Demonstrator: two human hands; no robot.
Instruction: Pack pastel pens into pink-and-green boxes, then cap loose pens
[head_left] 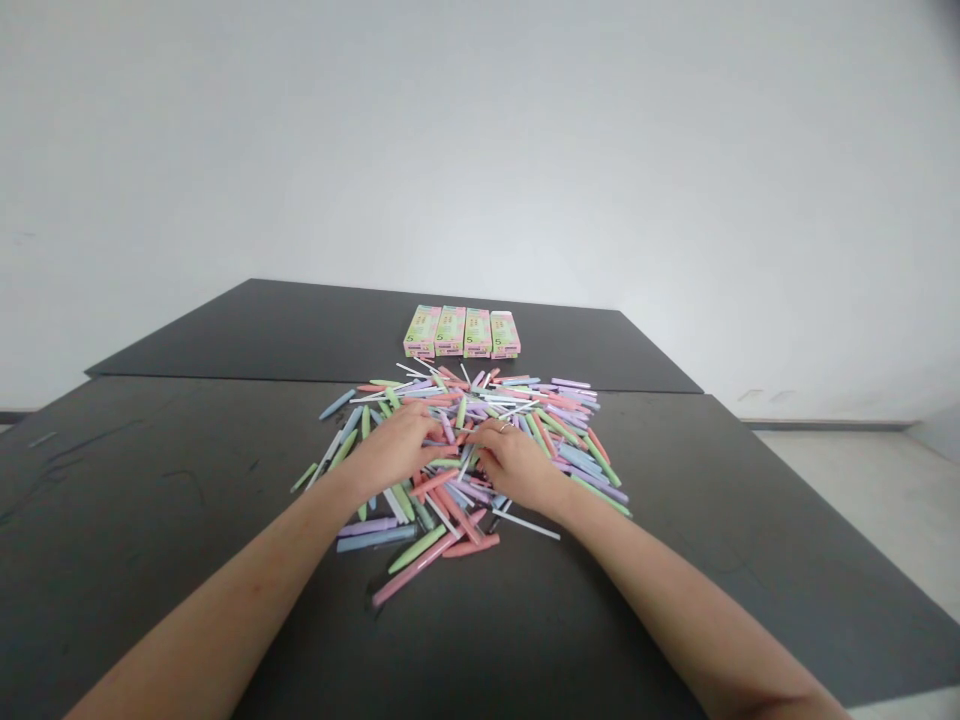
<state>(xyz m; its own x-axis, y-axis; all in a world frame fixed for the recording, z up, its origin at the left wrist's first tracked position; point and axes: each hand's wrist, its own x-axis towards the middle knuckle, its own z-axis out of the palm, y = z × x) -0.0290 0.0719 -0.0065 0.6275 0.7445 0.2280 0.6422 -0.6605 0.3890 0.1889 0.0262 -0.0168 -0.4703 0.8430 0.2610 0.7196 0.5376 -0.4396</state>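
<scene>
A wide pile of pen parts (pixel 577 462) in red, green, blue and purple lies on the dark table, with thin white refills (pixel 527 524) scattered through it. Over the left of the pile, my left hand (pixel 401 445) is closed, with a short purple pen part (pixel 448 428) at its fingertips. My right hand (pixel 517 462), wearing a ring, reaches into the middle of the pile with fingers bent together. What its fingertips hold is too small to make out. The two hands face each other a small gap apart.
Behind the pile, several pink and green boxes (pixel 450 330) marked "5" lie side by side. A seam crosses the dark table (pixel 187 440) near them. A pale wall (pixel 480 150) rises behind the table, and light floor (pixel 870 480) shows at right.
</scene>
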